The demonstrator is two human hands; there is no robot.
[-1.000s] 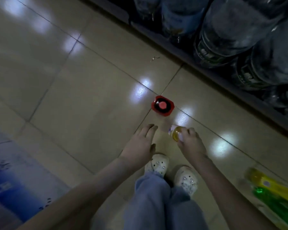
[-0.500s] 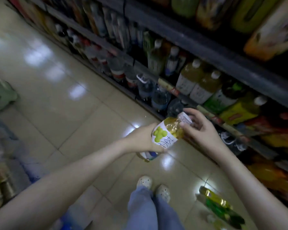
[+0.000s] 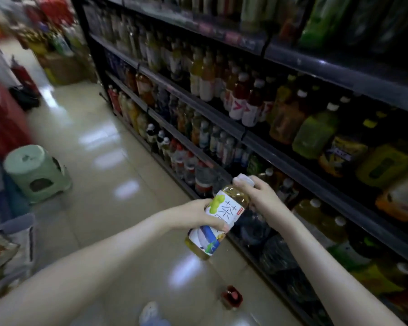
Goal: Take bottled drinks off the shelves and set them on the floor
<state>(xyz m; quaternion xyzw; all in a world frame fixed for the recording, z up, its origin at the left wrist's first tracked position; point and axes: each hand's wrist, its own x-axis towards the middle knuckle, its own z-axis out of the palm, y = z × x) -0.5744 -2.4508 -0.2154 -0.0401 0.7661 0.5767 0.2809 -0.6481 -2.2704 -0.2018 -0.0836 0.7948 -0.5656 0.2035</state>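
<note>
Head camera: the tea bottle (image 3: 222, 215) is off the shelves (image 3: 252, 137) and up in the air, carried between both hands. The left hand (image 3: 197, 214) wraps its fingers round the labelled middle and takes the weight. The right hand (image 3: 262, 195) closes its fingertips over the white cap (image 3: 244, 179), steadying the top end. The bottle tilts, its cap toward the right hand and the shelves beyond it, its base hanging below the left hand over the floor (image 3: 99, 161). The two-handed hold probably keeps a full bottle steady for lowering. Well below both hands, a red-capped bottle (image 3: 231, 297) stands on the tiles; a spot beside it looks the natural landing place.
</note>
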